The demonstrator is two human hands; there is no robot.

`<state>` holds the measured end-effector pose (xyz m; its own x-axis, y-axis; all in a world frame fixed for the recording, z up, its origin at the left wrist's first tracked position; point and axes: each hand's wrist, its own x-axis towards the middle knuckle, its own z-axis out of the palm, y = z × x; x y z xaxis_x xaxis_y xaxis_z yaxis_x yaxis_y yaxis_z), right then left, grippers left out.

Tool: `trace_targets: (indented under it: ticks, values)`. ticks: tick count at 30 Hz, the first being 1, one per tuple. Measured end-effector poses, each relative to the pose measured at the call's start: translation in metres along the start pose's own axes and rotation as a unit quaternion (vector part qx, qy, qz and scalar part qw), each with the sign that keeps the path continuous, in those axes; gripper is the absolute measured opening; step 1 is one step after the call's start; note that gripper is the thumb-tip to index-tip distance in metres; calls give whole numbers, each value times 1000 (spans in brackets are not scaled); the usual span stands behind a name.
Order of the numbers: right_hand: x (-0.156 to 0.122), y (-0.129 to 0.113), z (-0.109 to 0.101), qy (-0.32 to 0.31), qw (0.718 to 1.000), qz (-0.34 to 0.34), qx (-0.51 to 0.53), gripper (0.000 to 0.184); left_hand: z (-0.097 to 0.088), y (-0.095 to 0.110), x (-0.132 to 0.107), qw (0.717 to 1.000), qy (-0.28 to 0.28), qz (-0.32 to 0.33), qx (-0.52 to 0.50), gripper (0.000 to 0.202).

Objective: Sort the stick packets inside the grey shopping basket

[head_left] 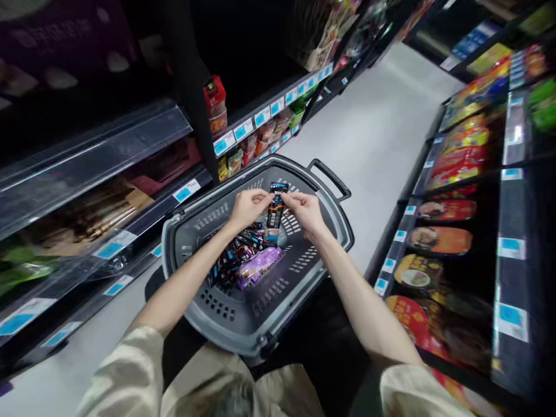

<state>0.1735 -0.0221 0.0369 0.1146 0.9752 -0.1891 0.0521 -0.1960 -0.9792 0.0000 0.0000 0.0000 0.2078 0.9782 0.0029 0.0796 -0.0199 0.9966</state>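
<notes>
A small black snack packet (274, 219) with blue and orange ends is held upright above a grey basket (299, 292). My left hand (249, 207) pinches its left edge near the top, and my right hand (305, 211) pinches the right edge at the same height. Both hands are closed, with thumbs and fingertips pressed on the wrapper. Below them, several dark packets (228, 260) lie heaped in the left part of the basket. Against that heap rests a shiny purple packet (259, 267). The basket's handle (332, 178) sticks out at its far right side.
Shelves with blue price tags (262, 117) line the left, and a red packet (215, 103) stands on one. On the right, a rack (412, 209) holds red and yellow packaged foods (458, 156). Between them runs a pale floor aisle (360, 124). My knees are just under the basket's near side.
</notes>
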Motion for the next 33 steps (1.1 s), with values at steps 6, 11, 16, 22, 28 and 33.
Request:
trace_targets:
  ticks: [6,11,16,22,28,33]
  values:
    - [-1,-1,-2,-21,999,19,20,47,0,2,-4,997,23,36,64,30]
    - [-1,0,0,-15,999,24,21,45,-2,2,-4,998,15,33,44,32]
    - [-1,1,0,-8,1000,21,14,45,-2,1,-4,1000,-5,10,24,34]
    - [-2,-2,1,-7,999,26,23,48,-1,3,-4,999,0,33,40,32]
    - [-3,-2,1,-15,1000,21,15,46,0,3,-4,998,5,39,40,31]
    - [-2,-2,0,-19,999,26,17,45,0,1,-3,999,8,37,35,32]
